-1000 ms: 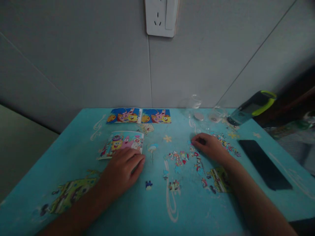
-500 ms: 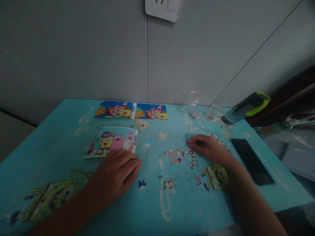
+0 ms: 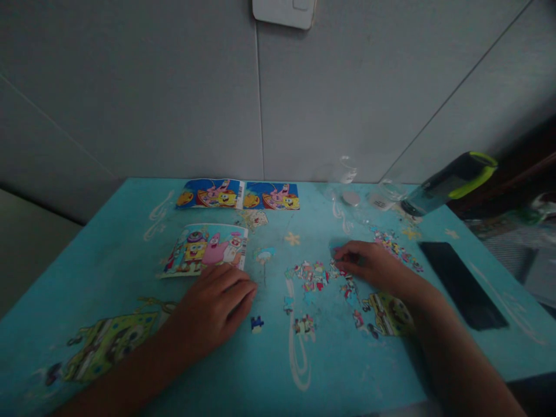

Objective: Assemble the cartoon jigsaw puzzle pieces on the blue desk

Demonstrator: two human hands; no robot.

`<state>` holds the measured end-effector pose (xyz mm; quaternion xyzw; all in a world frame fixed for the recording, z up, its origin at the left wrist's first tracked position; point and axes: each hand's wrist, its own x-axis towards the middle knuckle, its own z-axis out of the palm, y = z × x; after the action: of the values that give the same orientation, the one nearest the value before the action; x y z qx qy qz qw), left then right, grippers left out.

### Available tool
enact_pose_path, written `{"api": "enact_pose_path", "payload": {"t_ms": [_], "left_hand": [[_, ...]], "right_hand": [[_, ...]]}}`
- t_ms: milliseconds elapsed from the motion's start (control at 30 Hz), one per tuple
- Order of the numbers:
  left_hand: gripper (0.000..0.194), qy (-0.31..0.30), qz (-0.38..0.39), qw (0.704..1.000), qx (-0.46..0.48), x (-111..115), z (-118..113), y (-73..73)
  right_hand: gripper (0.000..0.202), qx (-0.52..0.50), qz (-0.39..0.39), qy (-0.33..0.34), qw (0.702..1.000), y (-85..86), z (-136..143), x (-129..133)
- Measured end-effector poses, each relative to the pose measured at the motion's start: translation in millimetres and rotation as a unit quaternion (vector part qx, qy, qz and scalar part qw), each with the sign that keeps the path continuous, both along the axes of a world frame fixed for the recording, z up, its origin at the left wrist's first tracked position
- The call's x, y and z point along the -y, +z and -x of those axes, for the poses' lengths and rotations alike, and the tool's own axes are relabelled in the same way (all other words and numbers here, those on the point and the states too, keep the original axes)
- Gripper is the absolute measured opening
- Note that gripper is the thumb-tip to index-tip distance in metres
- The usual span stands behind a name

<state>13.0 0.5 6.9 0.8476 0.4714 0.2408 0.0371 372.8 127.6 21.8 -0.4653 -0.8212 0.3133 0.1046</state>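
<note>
My left hand (image 3: 219, 301) rests on the table at the lower edge of a cartoon picture card (image 3: 204, 249), its fingers loosely curled and pressed together; whether anything is under them is hidden. My right hand (image 3: 362, 260) pinches at the top right end of a partly joined group of puzzle pieces (image 3: 315, 273); what is between its fingertips is too small to name. A dark blue and white piece (image 3: 256, 324) lies alone right of my left hand. Another small joined cluster (image 3: 304, 325) sits below the main group. Loose pieces (image 3: 397, 248) are heaped beyond my right wrist.
Two blue picture cards (image 3: 211, 193) (image 3: 271, 196) lie near the wall. Clear round containers (image 3: 347, 171) and a dark bottle with a green rim (image 3: 449, 184) occupy the back right. A black flat object (image 3: 463, 284) lies right of my right forearm.
The whole view has shifted slightly, so the table things appear a little further right. My right hand stays at the puzzle group with its fingers pinched; my left hand keeps its place by the card.
</note>
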Motion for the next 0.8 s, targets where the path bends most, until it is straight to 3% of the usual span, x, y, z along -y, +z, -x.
{"api": "enact_pose_path", "payload": {"t_ms": [233, 367, 500, 633, 800], "left_hand": [[0.015, -0.016, 0.016, 1.0, 0.017, -2, 0, -1.6], [0.014, -0.035, 0.0, 0.999, 0.006, -4, -4, 1.0], [0.01, -0.074, -0.062, 0.992, -0.087, -6, -12, 2.6], [0.01, -0.11, -0.117, 0.964, -0.214, -6, -17, 9.3], [0.009, -0.115, -0.108, 0.961, -0.23, 9, -4, 13.1]], "right_hand": [[0.018, 0.008, -0.002, 0.054, 0.999, 3.0, 14, 10], [0.023, -0.01, -0.021, 0.048, 0.999, 5.6, 17, 10], [0.03, -0.062, -0.108, -0.017, 0.992, 6.0, 13, 3], [0.032, -0.115, -0.178, -0.126, 0.969, 4.3, 2, 1], [0.037, -0.146, -0.203, -0.204, 0.946, -6.0, -15, 17]]}}
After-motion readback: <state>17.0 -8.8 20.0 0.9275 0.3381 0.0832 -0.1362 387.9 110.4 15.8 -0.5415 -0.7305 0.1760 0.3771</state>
